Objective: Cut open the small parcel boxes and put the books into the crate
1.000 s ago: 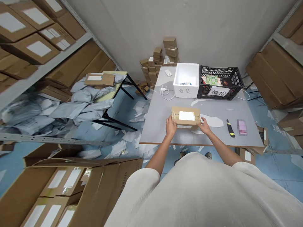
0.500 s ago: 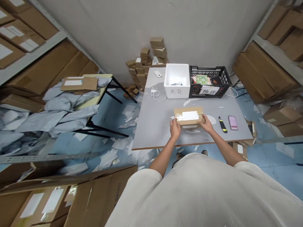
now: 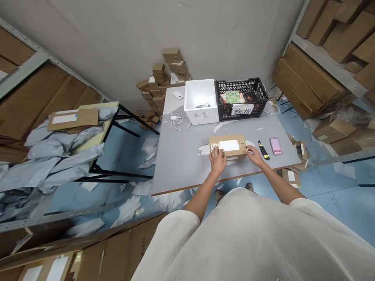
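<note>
A small brown cardboard box (image 3: pixel 241 145) with a white label and shiny tape at both ends rests on the grey table (image 3: pixel 181 156). My left hand (image 3: pixel 217 160) is on its left front part, fingers bent over the top and front edge, holding it. At the right end, my right hand (image 3: pixel 254 155) pinches the box's edge between thumb and fingers; whether tape is also caught there is too small to tell. To the right of that hand lie a black and yellow utility knife (image 3: pixel 263 150) and a phone (image 3: pixel 275 146) with a pink screen.
Behind the box stand a white bin (image 3: pixel 202 116) and a black crate (image 3: pixel 241 117) holding printed items. A white phone (image 3: pixel 177 95) and a charger cable (image 3: pixel 182 124) lie at the back left. Grey parcels (image 3: pixel 67 144) cover a side table; paper scraps (image 3: pixel 129 207) litter the floor.
My view has turned, shifting the scene leftward. The box now sits flatter on the table. My left hand has moved further over its top, and my right fingers are now at its right end.
</note>
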`<state>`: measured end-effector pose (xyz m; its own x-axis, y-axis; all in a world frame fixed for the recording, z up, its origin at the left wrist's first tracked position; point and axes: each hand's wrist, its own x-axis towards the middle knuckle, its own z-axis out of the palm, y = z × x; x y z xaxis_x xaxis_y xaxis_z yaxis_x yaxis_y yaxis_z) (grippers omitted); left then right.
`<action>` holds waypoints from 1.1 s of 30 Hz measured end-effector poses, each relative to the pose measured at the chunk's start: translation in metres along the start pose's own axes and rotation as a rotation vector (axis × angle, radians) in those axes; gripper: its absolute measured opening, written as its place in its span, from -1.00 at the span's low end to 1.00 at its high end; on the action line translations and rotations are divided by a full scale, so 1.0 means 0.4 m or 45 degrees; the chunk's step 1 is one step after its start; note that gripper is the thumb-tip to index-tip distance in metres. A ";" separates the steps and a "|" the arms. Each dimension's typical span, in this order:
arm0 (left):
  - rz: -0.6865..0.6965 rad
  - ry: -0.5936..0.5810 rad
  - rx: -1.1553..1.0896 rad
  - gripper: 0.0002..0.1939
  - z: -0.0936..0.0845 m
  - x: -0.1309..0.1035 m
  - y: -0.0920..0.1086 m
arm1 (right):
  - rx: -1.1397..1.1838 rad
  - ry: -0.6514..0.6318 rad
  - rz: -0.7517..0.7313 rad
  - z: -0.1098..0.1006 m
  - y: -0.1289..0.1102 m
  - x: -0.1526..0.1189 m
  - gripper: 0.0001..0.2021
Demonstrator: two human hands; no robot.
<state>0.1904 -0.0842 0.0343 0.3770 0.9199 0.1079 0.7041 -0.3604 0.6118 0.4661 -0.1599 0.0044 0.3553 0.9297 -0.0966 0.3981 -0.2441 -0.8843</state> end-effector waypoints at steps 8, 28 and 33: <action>-0.113 -0.120 0.126 -0.45 0.024 0.024 0.032 | -0.367 0.061 0.190 -0.153 0.144 0.007 -0.62; -0.218 -0.162 0.321 -0.48 0.035 0.040 0.047 | -0.949 -0.261 0.371 -0.191 0.313 0.114 -0.56; -0.222 -0.259 0.491 -0.43 0.033 0.041 0.045 | -1.045 -0.310 0.448 -0.187 0.286 0.117 -0.56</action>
<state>0.2171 -0.0775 0.0368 0.3166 0.9366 -0.1500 0.9250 -0.2698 0.2674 0.5915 -0.1647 -0.0673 0.4187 0.7748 -0.4737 0.8084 -0.5557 -0.1942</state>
